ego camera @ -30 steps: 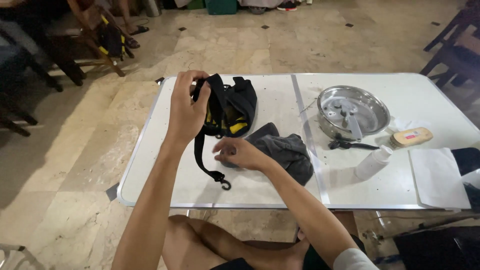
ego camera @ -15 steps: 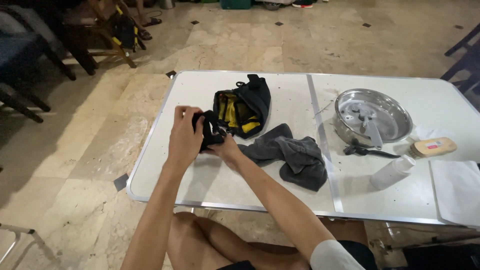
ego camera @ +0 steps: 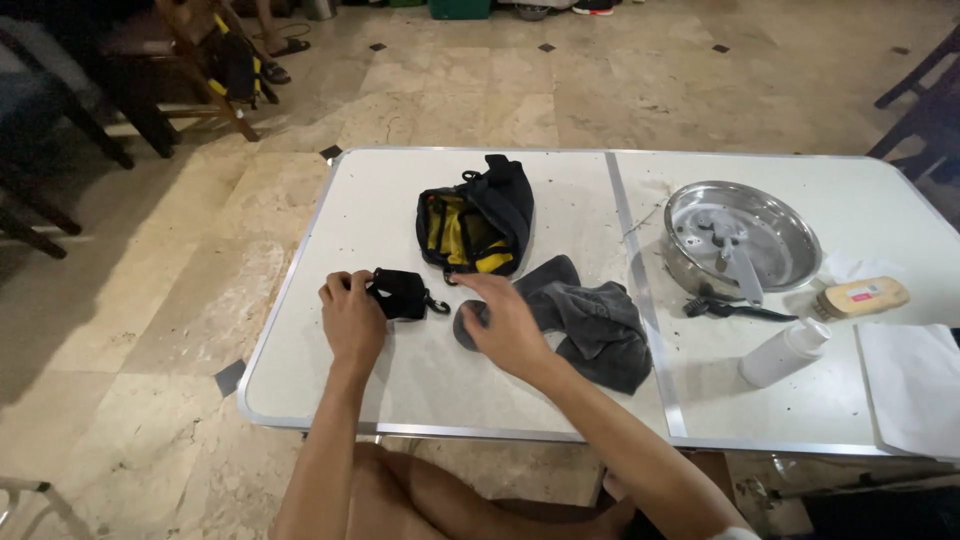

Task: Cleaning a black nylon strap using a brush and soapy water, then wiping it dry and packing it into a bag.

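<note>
A folded black strap (ego camera: 402, 294) with a metal clip lies on the white table (ego camera: 330, 390), near its left edge. My left hand (ego camera: 350, 316) pinches the strap's left side. An open black pouch (ego camera: 478, 218) with yellow lining sits just behind it. A crumpled dark grey cloth (ego camera: 595, 325) lies to the right of the strap. My right hand (ego camera: 508, 322) rests on the cloth's left end with its fingers spread, holding nothing.
On the table's right half stand a metal bowl (ego camera: 790, 240) with tools inside, a black brush (ego camera: 728, 308), a wooden brush (ego camera: 860, 297), a white bottle (ego camera: 785, 352) and a white sheet (ego camera: 915, 385). Dark chairs (ego camera: 150, 90) stand on the stone floor at far left.
The strap, held up by my left hand at the pouch, was gathered into a bundle and now lies on the table. My right hand has left it and moved onto the cloth.
</note>
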